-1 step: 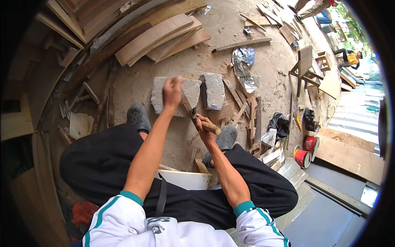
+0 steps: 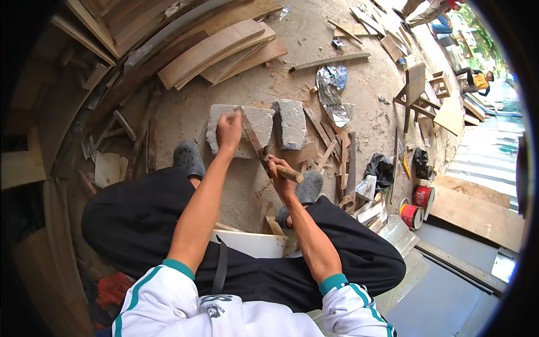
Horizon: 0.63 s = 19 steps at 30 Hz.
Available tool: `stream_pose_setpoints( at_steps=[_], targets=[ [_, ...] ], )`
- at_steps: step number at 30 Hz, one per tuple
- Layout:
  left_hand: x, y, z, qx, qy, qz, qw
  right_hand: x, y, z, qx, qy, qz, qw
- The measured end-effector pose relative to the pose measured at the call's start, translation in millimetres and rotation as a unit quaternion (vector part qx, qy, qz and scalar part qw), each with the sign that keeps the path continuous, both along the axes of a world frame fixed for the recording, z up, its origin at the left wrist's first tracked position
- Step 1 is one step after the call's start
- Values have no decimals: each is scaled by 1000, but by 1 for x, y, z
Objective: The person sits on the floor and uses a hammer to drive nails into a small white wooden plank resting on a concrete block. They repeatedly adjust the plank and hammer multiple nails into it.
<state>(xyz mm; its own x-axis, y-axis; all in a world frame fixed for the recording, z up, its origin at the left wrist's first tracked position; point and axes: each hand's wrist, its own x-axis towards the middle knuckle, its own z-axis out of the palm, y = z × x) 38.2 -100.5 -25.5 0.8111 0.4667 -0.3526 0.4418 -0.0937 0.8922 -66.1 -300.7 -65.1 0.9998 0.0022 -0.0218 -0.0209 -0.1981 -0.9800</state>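
My left hand (image 2: 228,132) is closed over the left concrete block (image 2: 262,118), beside the upper end of a narrow wooden strip (image 2: 250,130). What its fingers hold, if anything, is hidden. The strip slants from that block down toward my lap. My right hand (image 2: 277,167) grips a hammer (image 2: 291,174) by its wooden handle, close to the dark head. The head lies against the strip, and the handle's butt points right. A second block (image 2: 291,124) stands just right of the first.
Boards (image 2: 216,50) are stacked at the upper left. Wood scraps (image 2: 328,135) and a handsaw (image 2: 351,168) lie to the right. Farther right are a black plastic bag (image 2: 380,169), red cans (image 2: 412,215) and a wooden frame (image 2: 416,92). A person (image 2: 479,80) sits in the background.
My left hand has come down slightly and toward me, and the strip's upper end now shows beside it. The right hand and hammer have hardly moved.
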Motion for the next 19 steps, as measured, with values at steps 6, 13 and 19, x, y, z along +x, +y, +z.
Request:
stream_pose_setpoints(
  at_steps=[6, 13, 19],
  targets=[
    [-71, -13, -33, -405, 291, -46, 866, 5, -15, 60, 51, 61, 55, 995],
    [-71, -34, 25, -465, 178, -176, 850, 2, -54, 124, 164, 115, 61, 978],
    [-63, -45, 38, -449, 115, -336, 820, -25, -83, 159, 200, 102, 55, 973]
  ],
)
